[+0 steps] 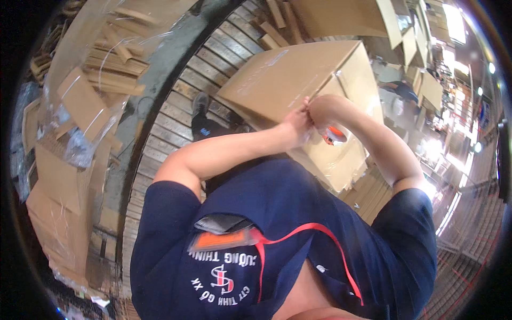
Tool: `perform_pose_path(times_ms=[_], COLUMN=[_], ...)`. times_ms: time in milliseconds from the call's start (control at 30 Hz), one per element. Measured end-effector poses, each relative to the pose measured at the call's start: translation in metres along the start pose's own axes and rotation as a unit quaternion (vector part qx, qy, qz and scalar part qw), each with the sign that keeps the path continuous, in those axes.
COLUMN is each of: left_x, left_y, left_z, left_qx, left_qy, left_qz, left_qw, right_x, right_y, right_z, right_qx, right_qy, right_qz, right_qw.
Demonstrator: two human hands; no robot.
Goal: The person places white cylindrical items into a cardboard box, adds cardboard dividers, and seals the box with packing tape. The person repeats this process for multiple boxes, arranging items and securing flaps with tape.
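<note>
A large brown carton (288,72) stands right in front of me, with clear tape shining on its side. Both hands meet close together over its near edge. My left hand (298,125) is closed, its fingertips pinched beside the right hand; what they grip is too small to make out. My right hand (321,110) bends sharply at the wrist and its fingers are mostly hidden. Just below that wrist shows a roll of tape (335,135) with orange on it, apparently in the right hand. It is against the carton's near side.
The carton rests on a slatted wooden surface (160,125), where my shoe (200,104) also shows. Cardboard scraps (114,64) and plastic wrap (80,144) are piled at the left. Flat cardboard sheets (373,200) lie at the carton's near right. Another person (402,93) is beyond it.
</note>
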State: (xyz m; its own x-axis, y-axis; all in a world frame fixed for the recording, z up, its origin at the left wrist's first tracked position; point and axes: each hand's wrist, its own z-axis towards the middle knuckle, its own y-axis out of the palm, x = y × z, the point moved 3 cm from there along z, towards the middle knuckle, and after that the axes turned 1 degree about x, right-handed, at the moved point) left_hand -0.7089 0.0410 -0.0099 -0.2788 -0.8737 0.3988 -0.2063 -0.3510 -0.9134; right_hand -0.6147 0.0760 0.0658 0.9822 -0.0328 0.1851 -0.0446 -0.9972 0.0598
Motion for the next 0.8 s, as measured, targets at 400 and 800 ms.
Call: perform_pose_path(times_ms=[400,800], left_x=[-0.047,-0.143], left_y=[-0.097,-0.005], left_z=[0.051,0.188], left_qx=[0.102,0.102], left_qy=[-0.155,-0.295], left_qz=[-0.296,-0.577], left_qw=[0.937,0.755], right_x=[0.178,0.234], right_y=[-0.016,-0.127], right_z=[-0.181,0.021], right_qx=[0.463,0.193], right_qy=[-0.004,0.048], right_qz=[0.282,0.157], right_qw=[0.84,0.967])
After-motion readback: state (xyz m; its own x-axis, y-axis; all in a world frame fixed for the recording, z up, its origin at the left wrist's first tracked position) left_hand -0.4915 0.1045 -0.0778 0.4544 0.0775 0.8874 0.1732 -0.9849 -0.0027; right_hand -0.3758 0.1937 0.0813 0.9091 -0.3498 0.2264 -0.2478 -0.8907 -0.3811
